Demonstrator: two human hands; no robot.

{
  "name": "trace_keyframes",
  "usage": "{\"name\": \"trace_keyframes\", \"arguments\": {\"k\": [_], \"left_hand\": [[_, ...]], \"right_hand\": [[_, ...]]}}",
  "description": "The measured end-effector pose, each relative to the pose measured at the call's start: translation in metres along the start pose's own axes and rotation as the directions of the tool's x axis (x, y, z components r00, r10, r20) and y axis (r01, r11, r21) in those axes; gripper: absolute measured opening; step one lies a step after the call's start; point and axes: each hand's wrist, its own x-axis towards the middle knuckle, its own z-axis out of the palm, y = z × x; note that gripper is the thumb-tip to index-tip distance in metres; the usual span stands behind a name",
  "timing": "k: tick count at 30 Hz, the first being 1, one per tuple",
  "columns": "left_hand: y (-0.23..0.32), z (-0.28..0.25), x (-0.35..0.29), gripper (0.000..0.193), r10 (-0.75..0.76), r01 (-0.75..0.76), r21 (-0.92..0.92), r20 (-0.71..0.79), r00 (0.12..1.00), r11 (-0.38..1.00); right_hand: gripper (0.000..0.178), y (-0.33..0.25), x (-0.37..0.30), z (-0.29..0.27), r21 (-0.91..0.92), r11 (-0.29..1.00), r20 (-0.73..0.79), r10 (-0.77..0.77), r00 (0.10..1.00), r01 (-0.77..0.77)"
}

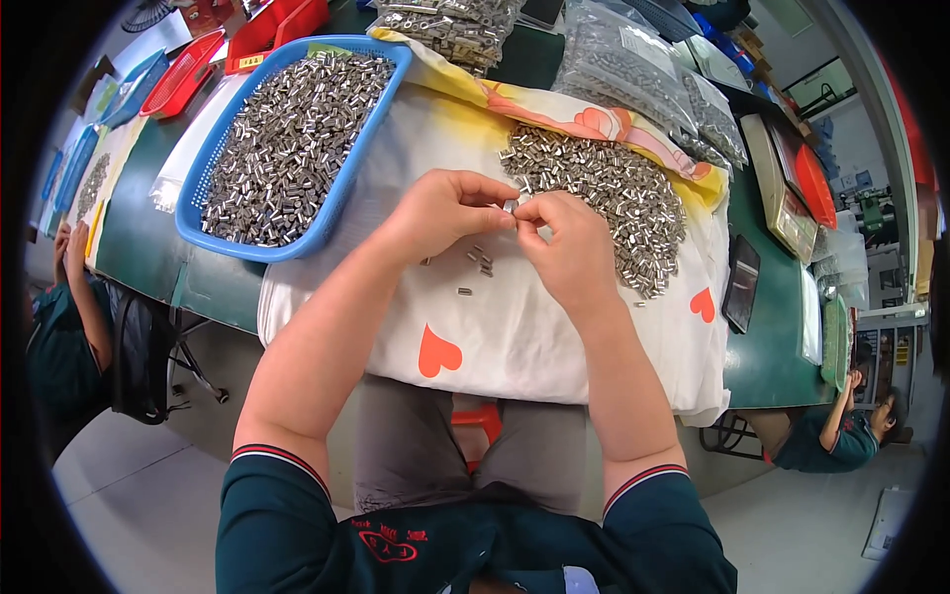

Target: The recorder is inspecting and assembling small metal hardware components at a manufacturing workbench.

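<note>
Both hands meet over a white cloth printed with orange hearts. My left hand pinches a small silvery metal cylinder between thumb and fingers. Closed against the same piece are the fingertips of my right hand; the fingers partly cover it. A heap of similar short metal cylinders spreads on the cloth just beyond and to the right of my right hand. Several loose cylinders lie below my hands. To the left stands a blue plastic basket filled with many more such pieces.
Clear bags of metal parts sit at the back, with another stack beside them. A black phone rests on the green table at right. Red trays stand far left. Co-workers sit at both sides.
</note>
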Motion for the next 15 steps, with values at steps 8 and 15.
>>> {"name": "trace_keyframes", "arguments": {"k": [8, 15], "left_hand": [[0.000, -0.003, -0.002, 0.029, 0.016, -0.016, 0.010, 0.020, 1.000, 1.000], [0.004, 0.003, -0.002, 0.029, -0.017, 0.010, 0.107, 0.071, 0.997, 0.994]], "right_hand": [[0.007, 0.008, 0.003, -0.007, 0.388, 0.877, 0.213, 0.214, 0.953, -0.283], [0.014, 0.039, 0.016, 0.007, -0.052, 0.999, -0.111, -0.012, 0.994, 0.007]]}}
